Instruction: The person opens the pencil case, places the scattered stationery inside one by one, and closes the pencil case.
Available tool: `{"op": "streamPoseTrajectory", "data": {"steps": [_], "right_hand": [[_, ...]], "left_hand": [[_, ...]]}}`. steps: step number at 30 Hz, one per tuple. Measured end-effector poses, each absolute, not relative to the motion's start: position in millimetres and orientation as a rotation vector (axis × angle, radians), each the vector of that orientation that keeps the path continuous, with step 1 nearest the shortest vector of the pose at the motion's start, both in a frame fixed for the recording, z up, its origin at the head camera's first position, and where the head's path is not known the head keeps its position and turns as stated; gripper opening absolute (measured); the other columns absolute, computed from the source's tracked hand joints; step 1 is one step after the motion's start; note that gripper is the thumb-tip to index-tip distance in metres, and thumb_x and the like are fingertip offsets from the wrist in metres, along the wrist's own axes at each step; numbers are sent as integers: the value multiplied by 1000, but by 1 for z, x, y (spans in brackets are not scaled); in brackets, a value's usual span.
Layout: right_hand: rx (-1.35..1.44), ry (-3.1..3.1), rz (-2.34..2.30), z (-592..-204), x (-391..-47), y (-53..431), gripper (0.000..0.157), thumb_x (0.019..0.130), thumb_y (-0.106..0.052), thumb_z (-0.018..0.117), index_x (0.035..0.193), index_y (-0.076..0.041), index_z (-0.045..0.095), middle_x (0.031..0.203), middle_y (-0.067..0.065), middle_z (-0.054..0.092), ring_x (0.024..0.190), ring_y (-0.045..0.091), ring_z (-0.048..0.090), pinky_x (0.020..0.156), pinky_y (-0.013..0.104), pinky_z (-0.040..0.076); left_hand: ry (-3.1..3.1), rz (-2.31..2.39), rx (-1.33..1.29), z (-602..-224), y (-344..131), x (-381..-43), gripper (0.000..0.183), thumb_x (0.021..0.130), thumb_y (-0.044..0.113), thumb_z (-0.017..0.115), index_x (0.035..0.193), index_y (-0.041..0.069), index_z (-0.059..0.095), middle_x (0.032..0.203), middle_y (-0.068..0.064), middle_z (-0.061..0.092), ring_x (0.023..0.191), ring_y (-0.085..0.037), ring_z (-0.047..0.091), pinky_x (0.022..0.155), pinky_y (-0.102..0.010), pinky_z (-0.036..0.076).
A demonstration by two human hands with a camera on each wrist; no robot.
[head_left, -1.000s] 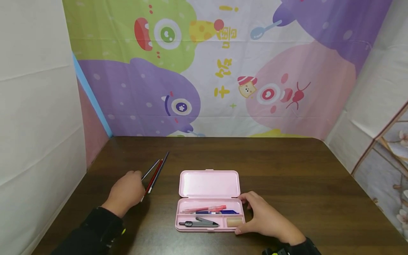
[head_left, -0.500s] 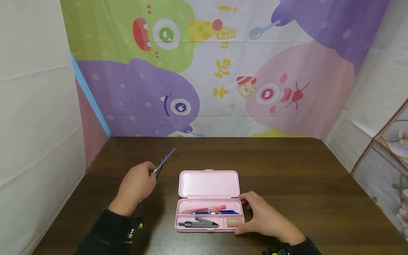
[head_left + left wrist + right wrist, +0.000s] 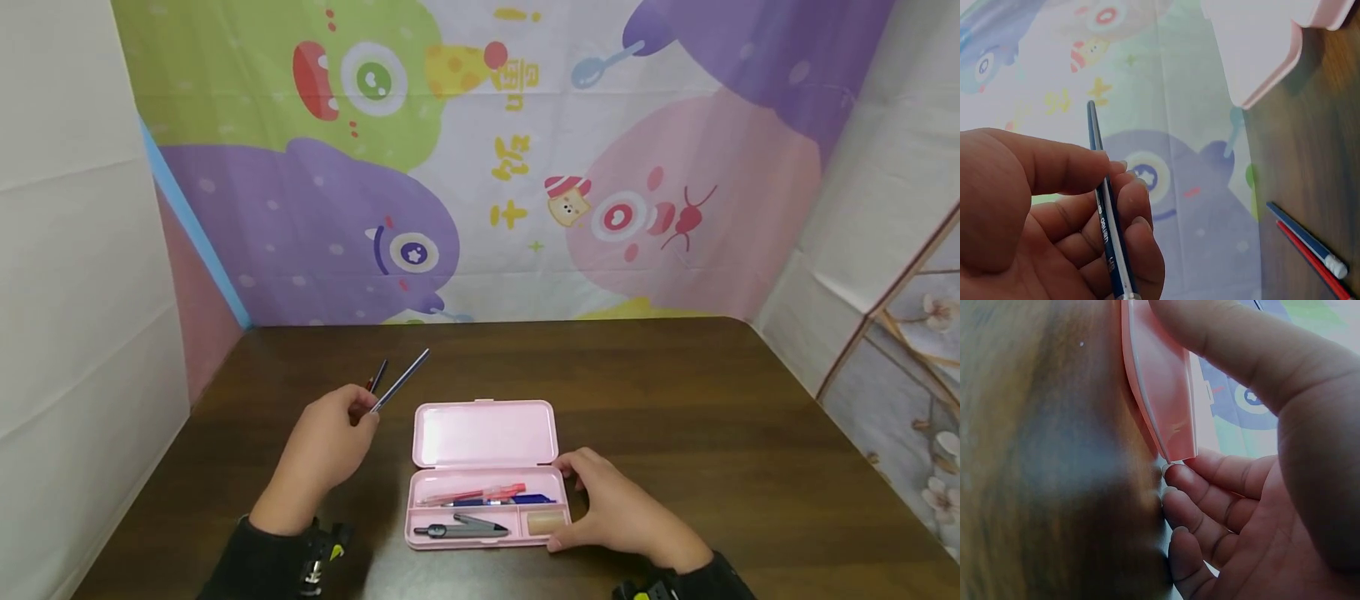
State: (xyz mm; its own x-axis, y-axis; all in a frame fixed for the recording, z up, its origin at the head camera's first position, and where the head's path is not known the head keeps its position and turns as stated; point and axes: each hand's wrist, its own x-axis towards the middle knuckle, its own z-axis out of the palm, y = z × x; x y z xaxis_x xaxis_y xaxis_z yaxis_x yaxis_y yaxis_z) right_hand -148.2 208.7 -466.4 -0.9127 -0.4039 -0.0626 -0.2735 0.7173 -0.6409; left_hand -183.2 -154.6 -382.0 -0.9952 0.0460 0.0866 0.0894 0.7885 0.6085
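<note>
Between thumb and fingers, my left hand [image 3: 322,446] pinches a dark blue pencil with silver stripes [image 3: 402,380], raised and slanting away up to the right. In the left wrist view, a blue pencil [image 3: 1304,236] and a red pencil [image 3: 1310,257] lie on the table beyond that hand. The pink pencil case [image 3: 483,435] stands with its lid laid back. My right hand [image 3: 633,512] holds the case's right end, thumb at the front corner and fingers near the hinge. Inside are a red pen [image 3: 480,492], a blue pen [image 3: 531,500], a compass [image 3: 461,531] and an eraser [image 3: 546,523].
The brown wooden table [image 3: 675,400] reaches back to a cartoon-printed cloth [image 3: 517,275]. Pale cloth walls [image 3: 82,317] stand along the left and right sides.
My left hand has moved right and slightly up from the pencils, lifting the striped blue one away while the others stay on the table. My right hand keeps its hold on the case.
</note>
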Motion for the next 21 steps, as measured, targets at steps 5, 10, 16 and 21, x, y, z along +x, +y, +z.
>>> {"op": "streamPoseTrajectory", "data": {"steps": [5,10,16,21], "right_hand": [[-548,2711,-968,-466,-147,208,91,59,-63,83,127,-12,52,113,-3,50,102,17,49,89,42,48],[-569,2716,-980,-465,-147,208,88,59,-61,84,125,-12,53,113,-1,50,101,18,49,88,43,48],[-556,2718,-967,-465,-146,210,87,60,-62,84,124,-14,52,113,-2,50,101,18,49,88,42,48],[-563,2724,-976,-466,-147,209,88,59,-62,84,125,-13,52,114,-1,50,101,18,49,87,43,48]], "left_hand": [[-2890,-963,-171,-384,-143,-178,13,93,18,60,102,10,64,86,-1,61,73,-18,53,66,-36,45],[-2877,-924,-223,-385,-129,-173,10,91,17,64,99,11,66,85,1,61,72,-16,53,67,-35,46],[-2886,-815,-355,-386,-111,-163,10,89,13,66,99,13,67,87,3,59,73,-13,52,69,-33,50],[-2831,-740,-505,-387,-97,-155,12,89,6,64,98,13,68,90,3,60,76,-11,55,74,-33,52]]}}
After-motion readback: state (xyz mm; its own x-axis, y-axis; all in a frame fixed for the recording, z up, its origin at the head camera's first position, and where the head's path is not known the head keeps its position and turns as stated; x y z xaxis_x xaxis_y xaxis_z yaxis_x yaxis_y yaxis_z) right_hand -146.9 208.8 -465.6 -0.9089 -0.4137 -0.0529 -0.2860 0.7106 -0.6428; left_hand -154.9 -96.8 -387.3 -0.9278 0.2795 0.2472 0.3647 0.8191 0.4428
